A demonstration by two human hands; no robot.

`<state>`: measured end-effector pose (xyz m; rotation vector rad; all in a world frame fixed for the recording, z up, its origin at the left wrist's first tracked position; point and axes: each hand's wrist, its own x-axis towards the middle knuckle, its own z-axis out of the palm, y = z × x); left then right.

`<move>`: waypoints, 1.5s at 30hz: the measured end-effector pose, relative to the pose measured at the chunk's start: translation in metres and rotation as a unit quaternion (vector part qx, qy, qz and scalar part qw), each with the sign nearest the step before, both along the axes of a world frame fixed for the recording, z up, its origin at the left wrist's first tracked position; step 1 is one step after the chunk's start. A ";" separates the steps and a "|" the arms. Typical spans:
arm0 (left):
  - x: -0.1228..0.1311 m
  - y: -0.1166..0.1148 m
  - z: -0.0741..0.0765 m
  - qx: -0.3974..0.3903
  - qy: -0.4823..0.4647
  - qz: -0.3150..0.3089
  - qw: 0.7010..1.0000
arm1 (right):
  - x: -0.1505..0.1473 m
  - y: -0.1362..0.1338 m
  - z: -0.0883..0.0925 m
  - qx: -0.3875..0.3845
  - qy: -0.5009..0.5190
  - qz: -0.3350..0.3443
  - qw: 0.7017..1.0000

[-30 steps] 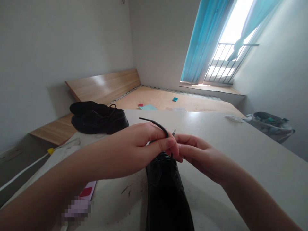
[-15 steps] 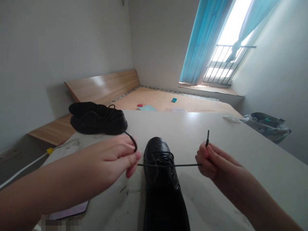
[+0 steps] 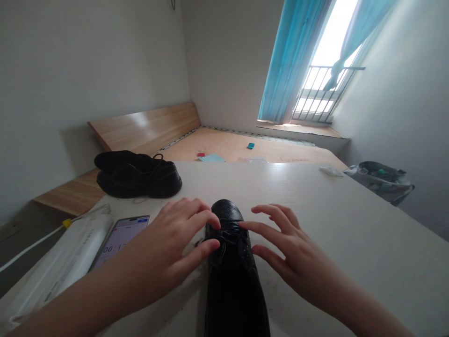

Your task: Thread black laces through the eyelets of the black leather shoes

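A black leather lace-up shoe (image 3: 235, 292) lies on the white table, its toe pointing away from me. Over its left side, my left hand (image 3: 177, 229) has thumb and index finger apart, with the tips at the shoelace (image 3: 230, 229). My right hand (image 3: 289, 241) is on the other side, fingers spread, its index fingertip at the edge of the laces. Both hands appear to hold nothing. Whether the fingertips press on the lace or just hover by it, I cannot tell. The lace ends are mostly hidden.
Black footwear (image 3: 138, 175) with a lace loop sits at the table's far left. A phone (image 3: 122, 236) showing a timer lies beside a white plastic package (image 3: 82, 248) and a white cable (image 3: 33, 248). Crumpled clear plastic (image 3: 330, 171) rests at the far edge, near a lined bin (image 3: 382, 180).
Both hands have let go of the lace, which was stretched taut sideways across the shoe. They have moved inward to the shoe, and their fingers have spread. The phone screen has come into view.
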<state>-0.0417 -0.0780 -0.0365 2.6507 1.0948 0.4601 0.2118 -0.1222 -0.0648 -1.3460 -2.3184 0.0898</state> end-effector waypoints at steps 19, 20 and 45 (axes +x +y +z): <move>0.011 0.009 -0.003 -0.334 -0.092 -0.011 0.938 | -0.006 -0.007 0.002 -0.229 0.238 0.037 0.943; 0.013 0.010 -0.004 -0.382 -0.130 0.005 0.915 | -0.007 -0.005 0.002 -0.269 0.305 0.050 0.912; 0.044 -0.006 -0.019 -0.298 -0.336 0.128 0.884 | -0.039 0.007 -0.002 -0.100 0.364 -0.006 0.926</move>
